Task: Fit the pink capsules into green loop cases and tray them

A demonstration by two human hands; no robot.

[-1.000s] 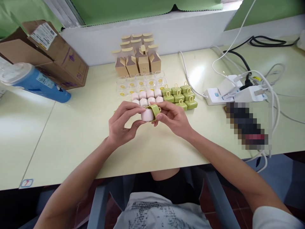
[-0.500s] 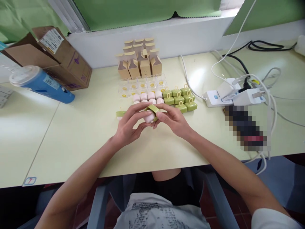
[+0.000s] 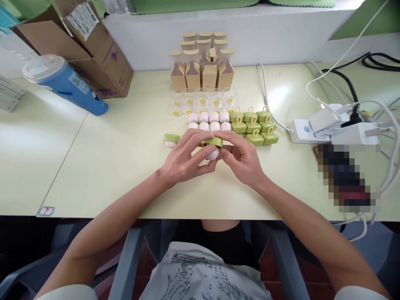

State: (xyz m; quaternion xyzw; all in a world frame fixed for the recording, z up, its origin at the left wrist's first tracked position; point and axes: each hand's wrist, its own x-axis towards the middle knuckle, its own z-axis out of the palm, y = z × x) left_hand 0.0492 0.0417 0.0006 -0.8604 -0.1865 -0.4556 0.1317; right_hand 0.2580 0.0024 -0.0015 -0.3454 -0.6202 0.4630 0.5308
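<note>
My left hand (image 3: pixel 184 160) and my right hand (image 3: pixel 243 158) meet over the table's middle, both pinched on one small piece: a pink base (image 3: pixel 213 154) with a green lid (image 3: pixel 213 142) on top. One assembled green-lidded pink piece (image 3: pixel 171 139) stands alone to the left. Behind my fingers lie several loose pink bases (image 3: pixel 208 121). To their right sit several green lids with loops (image 3: pixel 254 124). Farther back are clear cases with yellow marks (image 3: pixel 201 101) and tan paper boxes (image 3: pixel 201 62).
A blue bottle (image 3: pixel 67 85) lies on its side at the left, beside a brown cardboard box (image 3: pixel 84 46). A white power strip with plugs and cables (image 3: pixel 334 125) fills the right side. A blurred dark object (image 3: pixel 346 177) lies near the right front edge.
The view has tilted down and shifted. Both hands have lowered the piece toward the table, and the green lid now sits flat on the pink base instead of tilted.
</note>
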